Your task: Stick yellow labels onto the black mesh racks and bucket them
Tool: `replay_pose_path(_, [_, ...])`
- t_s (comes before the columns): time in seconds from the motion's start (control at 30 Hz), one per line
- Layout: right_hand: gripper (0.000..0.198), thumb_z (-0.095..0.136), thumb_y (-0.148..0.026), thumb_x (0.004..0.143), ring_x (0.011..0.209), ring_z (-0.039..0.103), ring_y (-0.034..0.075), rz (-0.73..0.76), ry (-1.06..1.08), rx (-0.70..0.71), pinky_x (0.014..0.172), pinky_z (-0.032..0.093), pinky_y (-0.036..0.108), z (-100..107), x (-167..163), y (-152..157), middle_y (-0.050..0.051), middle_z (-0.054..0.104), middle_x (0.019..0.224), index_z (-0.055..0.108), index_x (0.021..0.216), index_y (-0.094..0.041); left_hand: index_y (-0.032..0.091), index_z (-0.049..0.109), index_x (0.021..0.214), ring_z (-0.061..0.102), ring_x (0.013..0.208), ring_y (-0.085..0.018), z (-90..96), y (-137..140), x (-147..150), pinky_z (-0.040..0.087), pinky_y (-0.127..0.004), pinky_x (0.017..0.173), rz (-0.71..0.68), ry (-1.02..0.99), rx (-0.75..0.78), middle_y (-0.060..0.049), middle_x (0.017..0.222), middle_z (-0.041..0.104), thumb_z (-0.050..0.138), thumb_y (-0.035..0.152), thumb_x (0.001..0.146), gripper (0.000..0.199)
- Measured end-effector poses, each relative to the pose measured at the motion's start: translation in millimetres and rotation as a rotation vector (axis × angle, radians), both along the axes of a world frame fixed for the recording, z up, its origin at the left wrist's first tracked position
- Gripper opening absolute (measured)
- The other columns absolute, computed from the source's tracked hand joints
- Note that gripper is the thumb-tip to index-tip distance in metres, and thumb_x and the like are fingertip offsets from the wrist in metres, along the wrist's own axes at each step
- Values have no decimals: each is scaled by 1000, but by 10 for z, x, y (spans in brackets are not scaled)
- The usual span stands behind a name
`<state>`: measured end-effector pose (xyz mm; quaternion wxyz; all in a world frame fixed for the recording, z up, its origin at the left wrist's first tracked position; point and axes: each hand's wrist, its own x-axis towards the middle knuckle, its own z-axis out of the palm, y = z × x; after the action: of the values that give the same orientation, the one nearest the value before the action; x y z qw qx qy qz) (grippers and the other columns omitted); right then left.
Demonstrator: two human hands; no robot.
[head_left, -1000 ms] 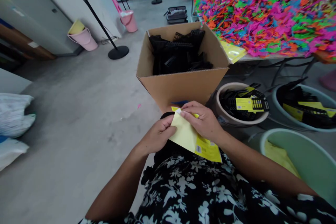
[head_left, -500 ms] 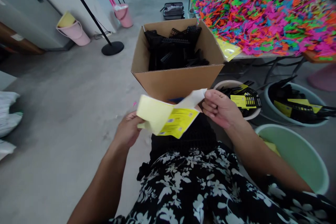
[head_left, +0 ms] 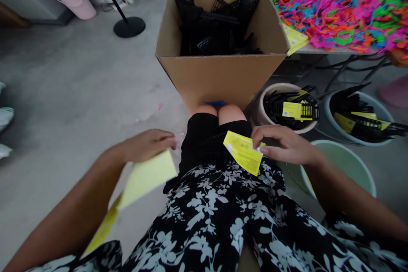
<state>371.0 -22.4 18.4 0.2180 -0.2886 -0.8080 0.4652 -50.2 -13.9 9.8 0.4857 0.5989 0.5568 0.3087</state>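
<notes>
My left hand (head_left: 153,144) is closed on a pale yellow label sheet (head_left: 149,178). The sheet hangs below the fingers, and a brighter yellow strip trails from it toward my forearm. Between the thumb and fingers of my right hand (head_left: 283,144) is a yellow printed label (head_left: 244,153), with one corner curled to show white. That label is held above my lap, apart from the sheet. Under it, on my dark shorts, a black lattice piece (head_left: 214,148) shows faintly, hard to tell from the cloth.
A cardboard box (head_left: 223,72) of black plastic parts stands before my knees. To the right are a tub (head_left: 264,112) and a bluish bucket (head_left: 360,138), both with black racks bearing yellow labels, and a pale green tub (head_left: 350,165). Bright plastic pieces (head_left: 334,8) cover a table.
My hands have moved apart and lower. The yellow label is now separate from the sheet, held in my right hand, while the sheet has swung down to the left. The view has tilted downward.
</notes>
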Motion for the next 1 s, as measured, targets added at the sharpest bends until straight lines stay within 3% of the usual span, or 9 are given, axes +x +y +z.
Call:
replay_pose_path(0.13, [7,63,-14,91,80,57,14,30,-179,152,77,43,28,-209,-262,-42,0,62,87,60,89,-20,23,70,85,54,65,-17,-122,-89,613,40,-28,61,-234,187,-95,2,61,59,51,64,94,46])
replay_pose_path(0.3, [20,57,-6,85,85,55,15,81,-225,177,79,41,27,-428,-369,-64,1,60,96,58,98,-21,22,70,80,53,62,-16,-251,-99,941,33,-28,55,-492,383,-214,1,68,65,55,66,92,48])
replay_pose_path(0.53, [22,54,-2,83,82,53,14,64,-177,130,76,38,26,-548,-395,-32,0,57,93,55,95,-21,24,74,82,57,60,-16,-382,-76,1041,29,-29,52,-468,489,-274,0,70,70,58,66,89,46])
replay_pose_path(1.0, [17,54,-7,86,82,54,16,67,-372,230,74,35,29,-656,-408,39,2,61,96,57,96,-20,26,69,71,58,62,-17,-504,-65,1183,28,-32,57,-423,738,-95,1,71,72,61,54,89,34])
